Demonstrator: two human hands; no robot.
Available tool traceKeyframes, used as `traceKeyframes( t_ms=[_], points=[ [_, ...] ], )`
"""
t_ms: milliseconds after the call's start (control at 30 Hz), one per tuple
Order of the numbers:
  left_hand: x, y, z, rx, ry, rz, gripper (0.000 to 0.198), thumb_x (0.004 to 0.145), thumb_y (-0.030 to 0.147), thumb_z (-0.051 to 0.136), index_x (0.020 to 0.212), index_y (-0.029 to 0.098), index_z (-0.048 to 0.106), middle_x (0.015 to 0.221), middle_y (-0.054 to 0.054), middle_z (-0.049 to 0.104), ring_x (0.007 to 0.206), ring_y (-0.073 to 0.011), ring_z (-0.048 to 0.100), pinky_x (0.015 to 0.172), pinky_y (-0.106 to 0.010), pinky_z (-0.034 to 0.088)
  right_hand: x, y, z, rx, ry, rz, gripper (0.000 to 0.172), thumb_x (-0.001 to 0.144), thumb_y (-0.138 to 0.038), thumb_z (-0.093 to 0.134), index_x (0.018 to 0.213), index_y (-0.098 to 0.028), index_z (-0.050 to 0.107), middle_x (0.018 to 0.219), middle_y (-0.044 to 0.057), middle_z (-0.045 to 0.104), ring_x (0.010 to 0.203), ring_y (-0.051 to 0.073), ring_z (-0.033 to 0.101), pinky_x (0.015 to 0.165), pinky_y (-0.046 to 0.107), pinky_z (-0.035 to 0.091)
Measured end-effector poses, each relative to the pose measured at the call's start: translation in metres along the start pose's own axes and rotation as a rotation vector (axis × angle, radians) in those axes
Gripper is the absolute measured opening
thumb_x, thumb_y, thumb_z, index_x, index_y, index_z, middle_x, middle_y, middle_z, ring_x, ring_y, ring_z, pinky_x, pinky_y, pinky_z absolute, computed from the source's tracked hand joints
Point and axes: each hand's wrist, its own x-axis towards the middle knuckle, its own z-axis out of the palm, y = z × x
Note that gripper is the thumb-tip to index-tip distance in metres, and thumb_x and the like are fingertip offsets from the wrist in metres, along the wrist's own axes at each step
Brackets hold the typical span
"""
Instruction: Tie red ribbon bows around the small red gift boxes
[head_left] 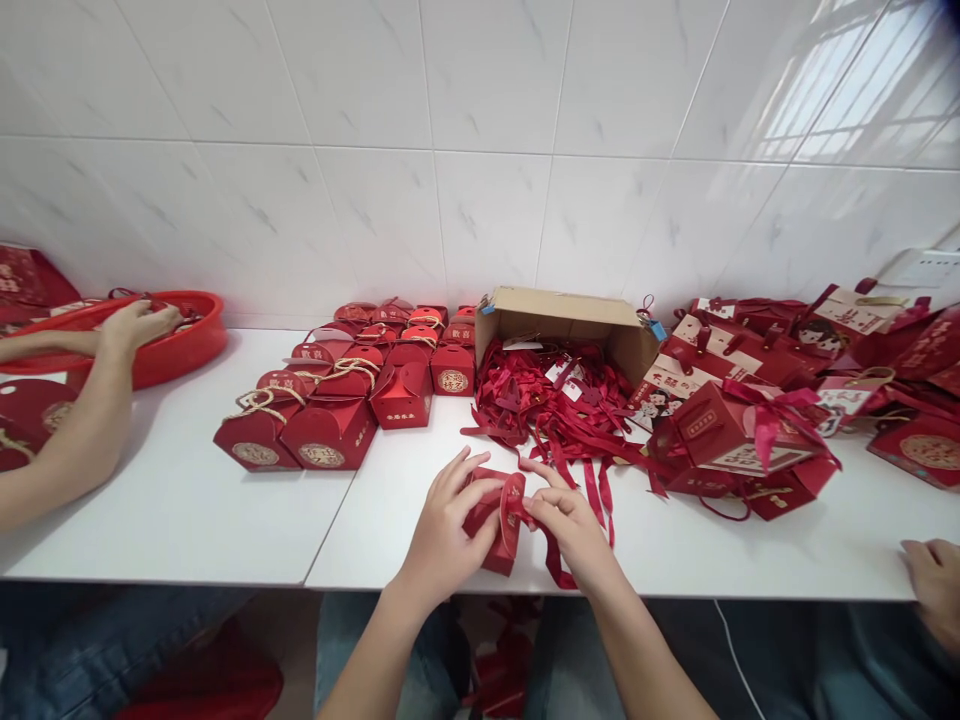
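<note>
A small red gift box [501, 560] stands near the table's front edge, its rounded flap upright. My left hand [448, 525] is closed around the box from the left, with the thumb and fingers at its top. My right hand [571, 522] pinches a dark red ribbon [553, 562] against the flap's right side. The ribbon's tail droops onto the table below my right hand. Where the ribbon meets the flap, my fingertips partly hide it. Just beyond both hands lies a heap of red ribbons [544, 400], spilling out of a cardboard box [566, 303].
Several finished-looking red boxes [330, 430] with twine stand in rows at the left. Bigger red gift boxes [739, 430] are piled at the right. A co-worker's hand [139, 325] reaches into a red basin [202, 310]. Another person's hand [936, 575] rests at the right edge.
</note>
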Motion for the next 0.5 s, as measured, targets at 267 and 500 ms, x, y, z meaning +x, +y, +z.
traceKeyframes(
  t_ms=[267,500],
  points=[
    [0.0012,-0.0025,0.0014,0.071,0.115,0.020,0.015,0.082,0.017,0.052,0.084,0.023,0.067,0.117,-0.006,0.060,0.123,-0.0255,0.045,0.099,-0.046,0.041,0.0033,0.0048,0.0014,-0.099,-0.013,-0.008,0.035,0.079,-0.041,0.057,0.051,-0.018,0.055,0.129,0.011,0.050,0.127,0.028,0.037,0.095,0.041,0.034],
    [0.0020,-0.0037,-0.0027,0.038,0.178,-0.040,0.014,0.082,0.022,0.055,0.081,0.024,0.068,0.106,-0.005,0.065,0.115,-0.0255,0.051,0.096,-0.047,0.042,0.0010,0.0069,0.0004,-0.157,-0.039,-0.016,0.035,0.081,-0.043,0.055,0.056,-0.018,0.057,0.132,0.010,0.046,0.126,0.026,0.039,0.098,0.039,0.033]
  ],
)
